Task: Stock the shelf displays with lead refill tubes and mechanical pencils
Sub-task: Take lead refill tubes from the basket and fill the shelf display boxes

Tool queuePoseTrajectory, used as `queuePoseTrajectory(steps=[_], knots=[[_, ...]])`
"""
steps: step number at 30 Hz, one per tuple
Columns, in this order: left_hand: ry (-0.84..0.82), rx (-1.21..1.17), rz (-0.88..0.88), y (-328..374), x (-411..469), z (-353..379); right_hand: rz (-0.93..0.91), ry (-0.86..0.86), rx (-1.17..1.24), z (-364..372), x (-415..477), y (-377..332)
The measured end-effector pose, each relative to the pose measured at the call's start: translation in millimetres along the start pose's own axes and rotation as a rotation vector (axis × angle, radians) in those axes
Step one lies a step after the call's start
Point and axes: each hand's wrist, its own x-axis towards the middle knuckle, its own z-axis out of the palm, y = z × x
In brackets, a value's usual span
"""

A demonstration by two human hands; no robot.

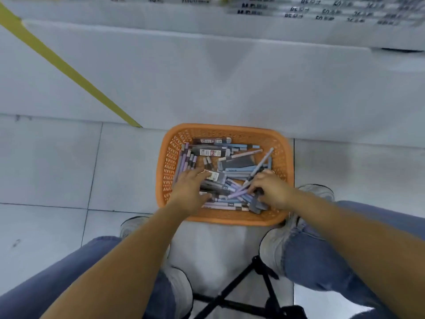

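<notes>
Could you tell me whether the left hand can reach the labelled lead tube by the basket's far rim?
Probably yes: the left hand is inside the open basket, and the lead tube lies uncovered on top of the pile, with nothing between them.

The basket (220,128) is orange plastic with a slight sheen. Inside it the mechanical pencils (230,204) look matt pastel plastic, and the lead refill tubes (210,153) dark plastic with paper labels. Around the basket the floor tiles (46,169) are smooth and glossy; on its near side, the jeans (322,261) are blue denim cloth.
</notes>
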Motion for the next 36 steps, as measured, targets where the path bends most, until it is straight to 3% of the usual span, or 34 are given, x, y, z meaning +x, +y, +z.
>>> queuePoseTrajectory(steps=[6, 15, 20, 25, 32, 36], knots=[[-0.016, 0.105, 0.005, -4, 22, -2, -0.078, -0.178, -0.319, -14, 0, 6], [-0.008, 0.174, -0.026, -5, 35, -4, -0.003, -0.106, -0.341, -13, 7, 6], [-0.021, 0.192, -0.015, -6, 26, -6, 0.063, 0.124, -0.106, -20, -3, 2], [0.042, 0.024, -0.055, -4, 19, -9, 0.241, 0.267, 0.623, -14, -5, -18], [0.034, -0.047, -0.059, -1, 21, -5, 0.405, 0.266, 0.805, 15, 4, -37], [-0.012, 0.038, -0.055, -1, 26, -5, 0.445, 0.241, 0.869, 16, 8, -46]])
